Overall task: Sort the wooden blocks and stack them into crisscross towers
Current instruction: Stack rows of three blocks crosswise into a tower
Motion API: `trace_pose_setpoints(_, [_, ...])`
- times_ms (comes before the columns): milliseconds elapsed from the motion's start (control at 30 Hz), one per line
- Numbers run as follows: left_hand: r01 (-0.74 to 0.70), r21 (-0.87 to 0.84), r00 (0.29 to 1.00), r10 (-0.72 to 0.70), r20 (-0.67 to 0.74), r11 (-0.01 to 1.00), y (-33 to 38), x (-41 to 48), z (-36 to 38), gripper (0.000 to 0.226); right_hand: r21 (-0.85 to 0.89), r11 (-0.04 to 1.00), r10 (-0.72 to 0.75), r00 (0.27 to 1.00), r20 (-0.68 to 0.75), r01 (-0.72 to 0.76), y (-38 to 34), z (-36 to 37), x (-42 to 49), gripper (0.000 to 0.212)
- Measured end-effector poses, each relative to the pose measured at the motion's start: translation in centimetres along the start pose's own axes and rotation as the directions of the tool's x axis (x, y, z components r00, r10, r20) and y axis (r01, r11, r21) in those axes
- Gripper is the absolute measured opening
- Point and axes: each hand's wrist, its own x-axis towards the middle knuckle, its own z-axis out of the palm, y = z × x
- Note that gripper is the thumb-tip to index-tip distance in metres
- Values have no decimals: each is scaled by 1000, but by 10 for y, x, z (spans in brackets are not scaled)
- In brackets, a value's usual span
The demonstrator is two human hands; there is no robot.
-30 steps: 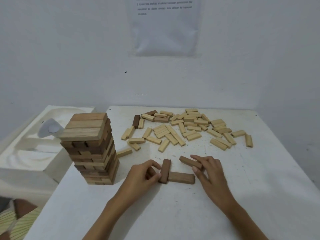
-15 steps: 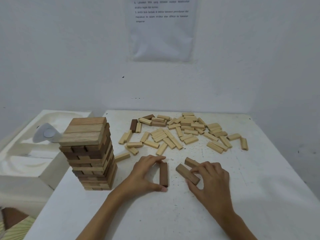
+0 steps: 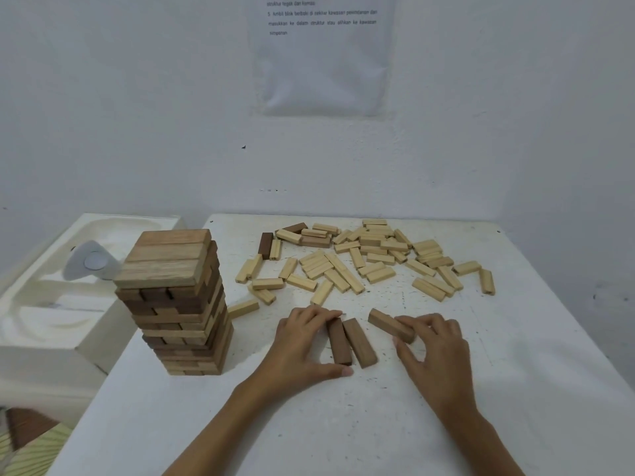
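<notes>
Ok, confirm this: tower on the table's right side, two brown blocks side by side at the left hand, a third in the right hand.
No. The head view shows the tower on the table's left side. The rest stands: two brown blocks at the left hand, third block in the right hand.

Upright crisscross tower (image 3: 178,304) at the table's 9 o'clock: light blocks on top, dark and light layers mixed below. Scattered flat at 12 o'clock, many pale blocks (image 3: 343,266), a few dark strays (image 3: 265,245) at their 10 o'clock edge. At centre, flat and touching side by side, dark block (image 3: 338,341) and brown block (image 3: 359,343), pointing 12 to 6. At their 2 o'clock, third block (image 3: 388,324), askew, pinched by the right hand (image 3: 433,345).
</notes>
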Motion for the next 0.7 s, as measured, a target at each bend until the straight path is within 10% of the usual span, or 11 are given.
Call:
trace_pose_setpoints(233, [-42,-7,998,42,47,999,1,6,1,79,231,968,63,989,135,-93,-15,-3,-4,21])
trace_pose_setpoints(500, [-42,-1,998,42,46,999,0,8,1,80,194,981,-98,803,588,-22,9,-15,19,101])
trace_pose_setpoints(700, [-60,-57,996,63,68,997,1,12,2,72,269,961,-212,776,594,56,7,-7,31,77])
